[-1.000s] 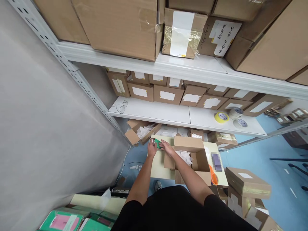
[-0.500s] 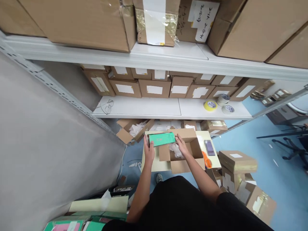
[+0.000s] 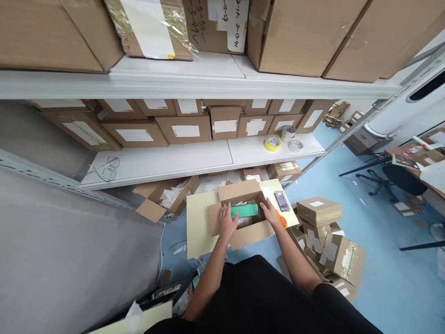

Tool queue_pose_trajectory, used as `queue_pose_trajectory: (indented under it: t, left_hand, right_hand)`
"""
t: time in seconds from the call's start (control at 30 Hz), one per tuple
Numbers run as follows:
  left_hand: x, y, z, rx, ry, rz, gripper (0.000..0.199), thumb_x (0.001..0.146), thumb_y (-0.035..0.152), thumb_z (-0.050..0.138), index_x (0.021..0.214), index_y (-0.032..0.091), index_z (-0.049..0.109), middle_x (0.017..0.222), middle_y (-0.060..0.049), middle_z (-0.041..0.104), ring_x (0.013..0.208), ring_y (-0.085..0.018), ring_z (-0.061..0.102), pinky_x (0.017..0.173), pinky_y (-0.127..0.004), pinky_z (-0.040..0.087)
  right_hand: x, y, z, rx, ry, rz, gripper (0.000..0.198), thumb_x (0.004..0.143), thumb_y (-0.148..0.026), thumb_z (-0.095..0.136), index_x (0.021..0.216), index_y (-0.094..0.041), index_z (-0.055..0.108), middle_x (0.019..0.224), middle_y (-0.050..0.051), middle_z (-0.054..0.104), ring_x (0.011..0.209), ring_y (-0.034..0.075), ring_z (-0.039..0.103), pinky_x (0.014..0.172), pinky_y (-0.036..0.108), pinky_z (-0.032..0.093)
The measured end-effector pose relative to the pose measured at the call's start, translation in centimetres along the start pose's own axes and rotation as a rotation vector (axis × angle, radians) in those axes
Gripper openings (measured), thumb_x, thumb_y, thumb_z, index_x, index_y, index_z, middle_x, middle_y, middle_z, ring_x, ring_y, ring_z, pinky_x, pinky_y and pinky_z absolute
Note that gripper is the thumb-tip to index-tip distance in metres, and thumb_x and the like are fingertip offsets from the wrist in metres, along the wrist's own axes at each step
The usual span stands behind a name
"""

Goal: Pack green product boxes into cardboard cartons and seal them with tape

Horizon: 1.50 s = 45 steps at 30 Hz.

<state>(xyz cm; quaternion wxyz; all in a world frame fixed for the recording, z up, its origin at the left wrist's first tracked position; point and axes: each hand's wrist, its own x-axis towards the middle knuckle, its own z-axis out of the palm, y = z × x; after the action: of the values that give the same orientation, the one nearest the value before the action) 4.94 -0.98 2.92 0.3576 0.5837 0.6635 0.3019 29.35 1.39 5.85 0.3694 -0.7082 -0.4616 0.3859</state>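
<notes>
A long green box [image 3: 245, 210] lies level within the opening of a brown cardboard carton [image 3: 251, 235], over white crumpled paper. My left hand [image 3: 228, 221] grips the green box's left end, with the thumb along its near side. My right hand [image 3: 270, 213] is at the carton's right edge, fingers stretched out, a little apart from the box's right end. The carton's flaps stand open on a pale yellow tabletop [image 3: 200, 222]. Just right of my right hand lies an orange-handled tool [image 3: 282, 220], partly hidden, and a dark phone [image 3: 282, 201].
A white shelf [image 3: 194, 155] behind carries labelled cartons, a yellow tape roll [image 3: 272, 144], pale tape rolls and glasses [image 3: 110, 169]. An open carton with paper [image 3: 170, 197] stands at the left. Several closed boxes [image 3: 319, 212] are piled on the floor at right.
The green box has moved from above the carton's left side down and right into its opening. My right hand has come off the box's right end. The view has turned right.
</notes>
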Motion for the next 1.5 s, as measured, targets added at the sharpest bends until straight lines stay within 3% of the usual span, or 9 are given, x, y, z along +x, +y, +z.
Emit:
queue_pose_trajectory:
  t: [0.17, 0.33, 0.43, 0.57, 0.7, 0.97, 1.13, 1.3, 1.5]
  left_hand:
    - [-1.9, -2.4, 1.0, 0.324, -0.268, 0.081, 0.075, 0.072, 0.053, 0.083, 0.139, 0.026, 0.064, 0.172, -0.015, 0.028, 0.161, -0.044, 0.001, 0.125, -0.067, 0.016]
    - [-2.2, -2.9, 1.9, 0.523, -0.285, 0.140, 0.095, 0.059, 0.055, 0.092, 0.144, 0.027, 0.060, 0.176, -0.013, 0.010, 0.160, -0.047, -0.008, 0.122, -0.071, 0.015]
    - [-2.0, -2.9, 2.4, 0.599, -0.222, 0.179, 0.072, 0.064, 0.040, 0.092, 0.132, 0.029, 0.069, 0.175, -0.010, 0.017, 0.160, -0.046, -0.005, 0.122, -0.071, 0.018]
    - [-2.8, -2.4, 2.6, 0.578, -0.154, 0.205, 0.019, 0.074, 0.016, 0.078, 0.090, 0.026, 0.080, 0.170, -0.004, 0.034, 0.161, -0.044, 0.000, 0.126, -0.068, 0.016]
    - [-5.7, -0.5, 3.6, 0.559, -0.070, 0.180, 0.017, 0.075, 0.011, 0.073, 0.080, 0.026, 0.080, 0.165, -0.002, 0.043, 0.161, -0.043, 0.007, 0.128, -0.066, 0.016]
    - [-16.7, 3.4, 9.4, 0.674, 0.166, 0.031, 0.015, 0.081, 0.019, 0.069, 0.086, 0.029, 0.080, 0.165, 0.000, 0.044, 0.160, -0.042, 0.012, 0.125, -0.069, 0.022]
    - [-24.6, 6.3, 10.8, 0.644, 0.262, -0.131, 0.012, 0.080, 0.021, 0.071, 0.084, 0.029, 0.080, 0.163, -0.001, 0.047, 0.159, -0.042, 0.017, 0.124, -0.069, 0.028]
    - [-33.9, 8.4, 10.7, 0.615, 0.390, -0.270, 0.007, 0.078, 0.022, 0.073, 0.074, 0.027, 0.076, 0.164, -0.001, 0.044, 0.160, -0.041, 0.015, 0.124, -0.067, 0.029]
    - [-46.7, 8.1, 12.4, 0.602, 0.608, -0.429, 0.011, 0.079, 0.020, 0.070, 0.072, 0.028, 0.075, 0.163, 0.000, 0.046, 0.160, -0.040, 0.019, 0.124, -0.067, 0.030]
  right_hand:
    - [-0.7, 1.8, 0.2, 0.045, -0.053, -0.079, 0.082, 0.083, -0.064, 0.066, 0.151, -0.021, 0.054, 0.156, 0.011, 0.055, 0.150, 0.031, 0.044, 0.128, 0.050, 0.030]
    - [-2.3, 2.1, 0.2, -0.001, -0.149, -0.210, 0.072, 0.087, -0.050, 0.066, 0.152, -0.021, 0.054, 0.154, 0.011, 0.058, 0.145, 0.030, 0.051, 0.124, 0.051, 0.036]
    - [-2.8, 1.7, -0.8, -0.046, -0.199, -0.311, 0.067, 0.089, -0.038, 0.065, 0.153, -0.023, 0.053, 0.154, 0.011, 0.058, 0.144, 0.030, 0.052, 0.124, 0.051, 0.037]
    - [-3.0, 1.0, -3.7, -0.135, -0.261, -0.465, 0.066, 0.092, -0.028, 0.061, 0.156, -0.024, 0.048, 0.157, 0.010, 0.054, 0.146, 0.029, 0.049, 0.123, 0.053, 0.039]
    - [-2.9, 0.6, -7.3, -0.220, -0.313, -0.623, 0.066, 0.093, -0.025, 0.060, 0.158, -0.028, 0.047, 0.161, 0.007, 0.048, 0.153, 0.030, 0.038, 0.127, 0.055, 0.033]
    - [-4.0, 1.8, -11.9, -0.119, -0.447, -0.776, 0.066, 0.097, -0.028, 0.058, 0.161, -0.030, 0.041, 0.163, 0.007, 0.046, 0.154, 0.030, 0.037, 0.128, 0.055, 0.032]
    - [-5.7, 2.5, -12.8, -0.076, -0.590, -0.827, 0.066, 0.096, -0.029, 0.058, 0.160, -0.027, 0.043, 0.161, 0.009, 0.048, 0.151, 0.030, 0.042, 0.127, 0.054, 0.035]
    - [-9.5, 2.0, -11.1, -0.039, -0.763, -0.904, 0.064, 0.096, -0.033, 0.057, 0.159, -0.027, 0.045, 0.162, 0.009, 0.046, 0.149, 0.029, 0.045, 0.126, 0.053, 0.036]
    - [-17.9, 0.9, -6.9, -0.073, -1.032, -1.049, 0.062, 0.097, -0.036, 0.056, 0.158, -0.024, 0.048, 0.162, 0.011, 0.047, 0.150, 0.031, 0.044, 0.125, 0.054, 0.037]
